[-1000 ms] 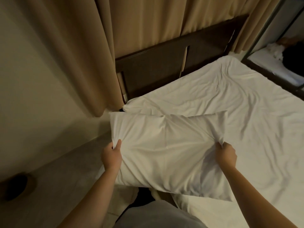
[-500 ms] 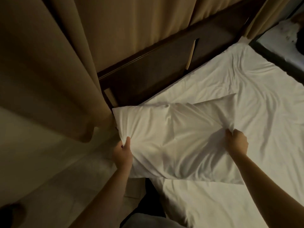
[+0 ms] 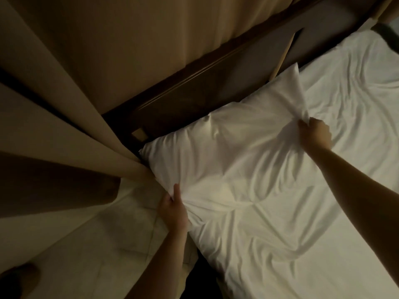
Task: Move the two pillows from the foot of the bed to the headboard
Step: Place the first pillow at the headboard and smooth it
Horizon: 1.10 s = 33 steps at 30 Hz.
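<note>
A white pillow point(image 3: 233, 152) lies on the white bed sheet point(image 3: 345, 190), its long far edge against the dark wooden headboard point(image 3: 194, 83). My left hand point(image 3: 173, 210) pinches the pillow's near left corner at the side of the bed. My right hand point(image 3: 314, 134) grips the bunched cloth at the pillow's right end. Only one pillow is in view; a second one does not show.
Tan curtains point(image 3: 86, 61) hang behind the headboard and fall in folds at the left, touching the pillow's left corner. A pale tiled floor point(image 3: 90, 251) runs along the left side of the bed. A dark round object point(image 3: 17, 279) sits on the floor at the bottom left.
Both hands have carried the pillow forward from above the bed's edge and laid it down against the headboard. The view has closed in on the headboard.
</note>
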Motion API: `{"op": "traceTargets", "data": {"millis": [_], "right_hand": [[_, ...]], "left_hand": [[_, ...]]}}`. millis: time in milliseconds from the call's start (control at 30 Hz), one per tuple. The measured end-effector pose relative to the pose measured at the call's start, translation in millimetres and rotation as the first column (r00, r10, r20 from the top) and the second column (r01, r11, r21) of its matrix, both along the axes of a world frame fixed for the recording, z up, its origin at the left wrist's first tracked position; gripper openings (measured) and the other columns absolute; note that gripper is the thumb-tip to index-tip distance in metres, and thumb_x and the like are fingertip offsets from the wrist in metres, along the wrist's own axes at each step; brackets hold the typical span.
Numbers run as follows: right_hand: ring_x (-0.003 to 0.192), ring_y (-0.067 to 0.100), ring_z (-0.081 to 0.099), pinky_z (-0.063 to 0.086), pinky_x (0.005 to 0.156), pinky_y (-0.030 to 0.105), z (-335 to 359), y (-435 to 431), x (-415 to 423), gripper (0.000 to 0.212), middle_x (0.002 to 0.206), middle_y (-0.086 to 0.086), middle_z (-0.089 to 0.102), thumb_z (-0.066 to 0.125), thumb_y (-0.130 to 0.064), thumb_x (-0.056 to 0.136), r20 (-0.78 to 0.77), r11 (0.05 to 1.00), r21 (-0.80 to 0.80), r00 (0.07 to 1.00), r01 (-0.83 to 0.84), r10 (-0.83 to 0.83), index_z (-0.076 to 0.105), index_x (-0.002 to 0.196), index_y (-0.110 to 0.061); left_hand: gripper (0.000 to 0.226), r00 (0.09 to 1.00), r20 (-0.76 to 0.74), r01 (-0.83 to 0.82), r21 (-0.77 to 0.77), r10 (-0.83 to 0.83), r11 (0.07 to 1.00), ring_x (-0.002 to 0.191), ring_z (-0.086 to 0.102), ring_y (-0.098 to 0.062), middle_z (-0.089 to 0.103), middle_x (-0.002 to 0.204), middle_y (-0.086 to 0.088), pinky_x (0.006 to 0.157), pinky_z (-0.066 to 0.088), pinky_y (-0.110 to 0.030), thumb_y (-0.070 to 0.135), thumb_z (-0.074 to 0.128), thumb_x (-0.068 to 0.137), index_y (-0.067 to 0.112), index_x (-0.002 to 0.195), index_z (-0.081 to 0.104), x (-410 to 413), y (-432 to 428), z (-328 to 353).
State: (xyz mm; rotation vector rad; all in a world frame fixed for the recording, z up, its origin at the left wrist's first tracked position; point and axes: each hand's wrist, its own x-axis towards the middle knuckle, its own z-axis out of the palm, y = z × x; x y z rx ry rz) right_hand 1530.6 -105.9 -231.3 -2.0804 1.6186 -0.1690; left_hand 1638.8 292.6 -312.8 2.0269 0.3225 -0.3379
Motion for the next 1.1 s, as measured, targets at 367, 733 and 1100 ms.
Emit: {"op": "traceTargets", "data": {"millis": [367,733,1100], "right_hand": [[0.100,0.049,0.061,0.047,0.085,0.046,-41,-53,71,0.035,0.105,0.029,0.067,0.047,-0.030,0.096,-0.022,0.993,-0.020,0.993,-0.119,0.118,0.067,0.108,-0.003],[0.131,0.043,0.048,0.039,0.109,0.045,-97,-72,69,0.054,0.142,0.027,0.051,0.047,-0.035,0.101,-0.143,0.955,0.240,0.967,-0.173,0.211,0.046,0.143,-0.002],[0.153,0.034,0.006,0.004,0.119,0.061,-131,-18,96,0.069,0.168,0.005,0.005,0.022,-0.066,0.097,-0.305,0.880,0.042,0.832,-0.474,0.463,0.004,0.157,-0.039]], "left_hand": [[0.058,0.984,-0.061,-0.169,0.009,0.169,0.986,0.053,0.048,-0.014,0.050,0.053,-0.004,0.058,0.048,-0.036,0.052,0.066,0.093,0.006,0.061,0.051,2,-32,-40],[0.047,0.994,-0.108,0.030,0.295,0.003,0.955,0.089,0.067,-0.032,0.072,0.095,-0.014,0.070,0.045,-0.034,0.049,0.061,0.095,0.003,0.097,0.069,19,-32,-63],[0.075,0.824,0.170,0.312,0.661,-0.541,0.683,0.152,0.026,-0.030,0.027,0.165,-0.010,0.124,0.024,-0.044,0.059,0.049,0.099,0.018,0.159,0.027,65,-67,-56]]}}
